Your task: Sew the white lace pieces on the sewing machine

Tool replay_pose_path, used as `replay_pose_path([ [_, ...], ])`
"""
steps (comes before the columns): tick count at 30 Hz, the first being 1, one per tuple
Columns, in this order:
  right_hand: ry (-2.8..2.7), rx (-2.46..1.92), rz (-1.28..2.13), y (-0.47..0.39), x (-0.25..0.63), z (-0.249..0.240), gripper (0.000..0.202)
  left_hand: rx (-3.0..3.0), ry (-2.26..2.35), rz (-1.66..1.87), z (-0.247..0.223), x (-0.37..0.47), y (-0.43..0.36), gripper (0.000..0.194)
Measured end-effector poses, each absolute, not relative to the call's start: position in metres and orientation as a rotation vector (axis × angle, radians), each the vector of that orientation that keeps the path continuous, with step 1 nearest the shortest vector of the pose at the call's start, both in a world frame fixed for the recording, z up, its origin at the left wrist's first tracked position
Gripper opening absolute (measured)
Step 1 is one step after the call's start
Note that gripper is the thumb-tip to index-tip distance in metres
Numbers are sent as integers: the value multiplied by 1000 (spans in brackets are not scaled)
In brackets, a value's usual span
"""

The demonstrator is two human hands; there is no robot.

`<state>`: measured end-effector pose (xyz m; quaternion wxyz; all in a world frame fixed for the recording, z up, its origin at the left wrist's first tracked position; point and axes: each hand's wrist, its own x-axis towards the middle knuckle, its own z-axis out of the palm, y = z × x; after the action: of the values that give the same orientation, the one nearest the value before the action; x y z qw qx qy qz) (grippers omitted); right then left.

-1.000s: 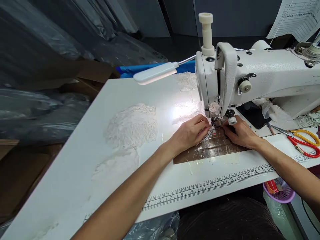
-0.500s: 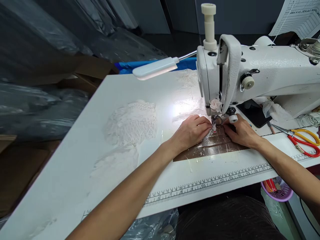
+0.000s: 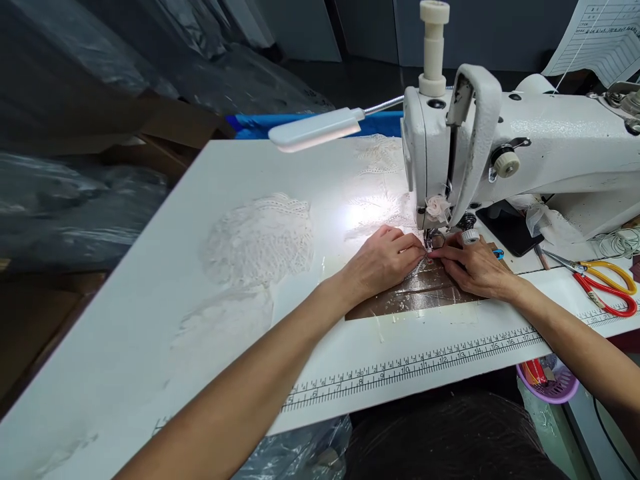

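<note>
My left hand (image 3: 387,261) is closed on the edge of white lace fabric (image 3: 383,207), just left of the presser foot (image 3: 431,240) of a white sewing machine (image 3: 565,143). My right hand (image 3: 473,267) reaches in from the right, its fingertips pinched beside the needle, nearly touching my left fingertips. What lies between the right fingertips is too small to make out. A small blue-ended item (image 3: 498,254) shows behind my right hand. Both hands rest over a brown taped plate (image 3: 415,297).
White lace pieces (image 3: 265,240) lie on the tabletop at left. Scissors with red and yellow handles (image 3: 607,287) and a black phone (image 3: 510,227) are at right. A lamp (image 3: 317,129) hangs over the back edge. A purple basket (image 3: 555,383) sits below the table edge.
My right hand has moved left, its fingertips now at the needle beside my left hand. The blue-ended item has come into view. The camera view has shifted slightly.
</note>
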<state>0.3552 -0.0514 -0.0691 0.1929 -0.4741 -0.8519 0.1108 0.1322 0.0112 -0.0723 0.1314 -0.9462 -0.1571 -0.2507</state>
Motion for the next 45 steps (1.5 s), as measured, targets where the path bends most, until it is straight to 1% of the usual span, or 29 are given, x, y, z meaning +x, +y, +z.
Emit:
replay_pose_path([
  [4, -2470, -1376, 253, -53, 354, -67, 35, -2769, -439, -687, -67, 131, 5, 32],
  [8, -2601, -1463, 53, -62, 345, -59, 37, -2749, -443, -623, -64, 131, -1, 30],
  [11, -2675, -1546, -74, -68, 337, -51, 33, -2718, -454, -603, -62, 132, -4, 30],
  [15, -2712, -1631, -135, -70, 329, -45, 29, -2728, -478, -578, -61, 131, -4, 29],
  [20, -2664, -1689, -192, -68, 324, -47, 30, -2791, -532, -512, -61, 127, 0, 29],
  [23, -2625, -1682, -150, -66, 326, -52, 30, -2821, -556, -504, -63, 126, 2, 29],
  [26, -2556, -1617, -32, -61, 334, -56, 31, -2853, -590, -498, -64, 125, 2, 31],
  [32, -2248, -1454, 439, -45, 363, -50, 20, -2865, -632, -493, -67, 124, 4, 36],
  [35, -2194, -1410, 585, -38, 369, -47, 27, -2881, -682, -478, -67, 124, 5, 35],
  [41, -2141, -1487, 535, -33, 365, -54, 34, -2871, -695, -504, -68, 124, 5, 36],
  [45, -2146, -1420, 531, -42, 364, -55, 27, -2880, -707, -479, -68, 124, 4, 39],
])
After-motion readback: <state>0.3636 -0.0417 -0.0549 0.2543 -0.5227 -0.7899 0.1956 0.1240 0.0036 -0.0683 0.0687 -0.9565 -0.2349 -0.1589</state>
